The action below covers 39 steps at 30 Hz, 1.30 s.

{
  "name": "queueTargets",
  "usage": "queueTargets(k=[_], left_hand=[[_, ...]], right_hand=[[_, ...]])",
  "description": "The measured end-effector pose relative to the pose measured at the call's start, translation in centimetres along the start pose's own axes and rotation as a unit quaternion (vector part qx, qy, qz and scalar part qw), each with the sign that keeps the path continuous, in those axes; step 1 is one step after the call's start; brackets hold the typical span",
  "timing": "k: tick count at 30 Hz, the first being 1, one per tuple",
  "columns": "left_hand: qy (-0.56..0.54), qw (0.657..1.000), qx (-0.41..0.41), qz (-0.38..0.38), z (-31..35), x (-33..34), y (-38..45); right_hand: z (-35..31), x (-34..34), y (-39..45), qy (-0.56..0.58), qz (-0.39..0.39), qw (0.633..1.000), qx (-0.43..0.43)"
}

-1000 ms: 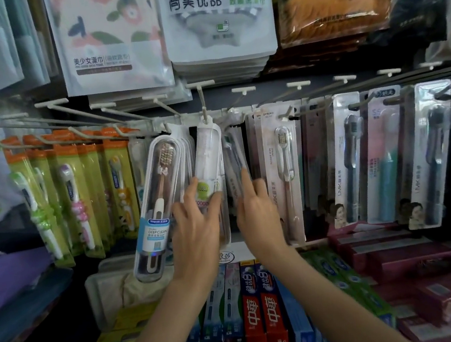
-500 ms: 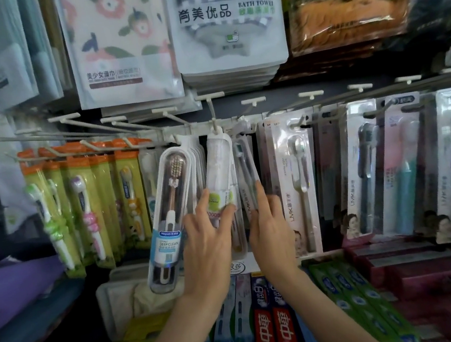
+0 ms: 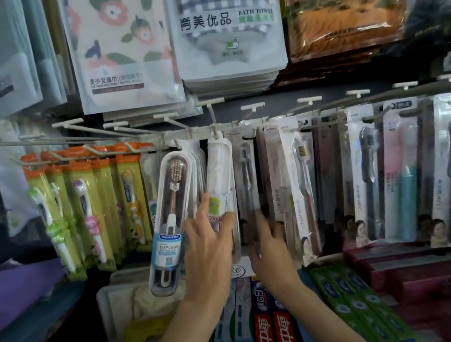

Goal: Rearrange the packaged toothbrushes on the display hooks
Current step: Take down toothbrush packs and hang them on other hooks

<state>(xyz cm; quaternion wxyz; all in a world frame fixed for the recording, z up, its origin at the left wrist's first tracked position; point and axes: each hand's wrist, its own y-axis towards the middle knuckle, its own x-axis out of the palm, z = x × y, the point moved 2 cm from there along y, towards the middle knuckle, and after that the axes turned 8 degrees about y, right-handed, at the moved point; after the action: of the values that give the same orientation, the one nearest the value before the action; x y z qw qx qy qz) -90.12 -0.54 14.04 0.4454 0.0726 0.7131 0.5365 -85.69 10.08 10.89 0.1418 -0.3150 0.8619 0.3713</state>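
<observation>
Head view: the right hand [image 3: 271, 246] is dropping away from the hanging packs. Half a second ago its fingertips were lying flat against the narrow dark-brush pack [image 3: 245, 179]; now the hand is sitting lower and blurring with motion, fingers loosely spread and closed on nothing, with a gap showing between its fingertips and that pack's lower end. By the look of it, that pack is being left to hang on its own, so the work is passing to the left side.

The left hand [image 3: 211, 254] is staying where it was, thumb and forefinger apart and pressing on the lower label of the white tube pack [image 3: 220, 171], which is hanging from the centre hook [image 3: 213, 120] of the rail. Whether the fingers are actually pinching the pack or only steadying it, I cannot tell. Just left of that hand, the clear capsule pack with the brown brush [image 3: 172, 221] is hanging tilted, its bottom end swinging out towards the left, its right edge lying against the back of the left hand's forefinger.
</observation>
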Motion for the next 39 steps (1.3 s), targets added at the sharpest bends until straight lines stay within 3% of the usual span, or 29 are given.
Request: queueTargets(k=[2, 4, 8, 11, 14, 17, 25, 28, 31, 34, 36, 39], left_hand=[[0.005, 1.0, -0.004, -0.004, 0.1, 0.0, -0.1], [0.005, 1.0, -0.005, -0.011, 0.0, 0.0, -0.2], [0.014, 1.0, -0.007, -0.02, 0.0, -0.1, -0.5], [0.015, 1.0, -0.012, -0.013, 0.2, -0.1, -0.6], [0.018, 1.0, -0.013, -0.019, 0.4, -0.3, -0.6], [0.013, 1.0, -0.008, -0.015, 0.3, -0.3, -0.6], [0.007, 0.998, -0.009, 0.061, 0.9, 0.2, -1.3], [-0.08, 0.992, 0.021, 0.098, 2.5, -0.1, -1.4], [-0.269, 0.963, 0.016, 0.024, 5.1, -1.0, -0.4], [-0.44, 0.891, -0.049, -0.099, 7.1, -0.8, 1.2], [-0.472, 0.87, -0.099, -0.104, 7.3, -0.7, 2.2], [-0.469, 0.87, -0.124, -0.09, 5.9, -1.2, 2.4]], right_hand=[[-0.2, -0.1, -1.2, -0.02, -0.045, 0.999, -0.003], [-1.3, -1.2, -2.3, -0.008, -0.026, 0.997, -0.073], [-4.3, -5.6, -3.5, 0.031, 0.126, 0.962, -0.238], [-4.1, -9.0, -2.6, 0.02, 0.241, 0.95, -0.195], [-1.7, -10.1, -1.0, 0.049, 0.172, 0.984, -0.023], [0.5, -10.8, -0.1, 0.088, 0.12, 0.988, 0.05], [2.9, -16.0, -0.3, 0.104, 0.121, 0.987, 0.006], [3.1, -16.5, -0.7, 0.096, 0.109, 0.989, 0.002], [2.5, -14.3, -1.6, 0.109, 0.047, 0.993, -0.004], [1.6, -11.0, -2.4, 0.077, 0.002, 0.996, -0.052], [1.8, -10.0, -2.1, 0.076, 0.028, 0.994, -0.073], [2.6, -9.9, -1.1, 0.13, 0.081, 0.988, -0.031]])
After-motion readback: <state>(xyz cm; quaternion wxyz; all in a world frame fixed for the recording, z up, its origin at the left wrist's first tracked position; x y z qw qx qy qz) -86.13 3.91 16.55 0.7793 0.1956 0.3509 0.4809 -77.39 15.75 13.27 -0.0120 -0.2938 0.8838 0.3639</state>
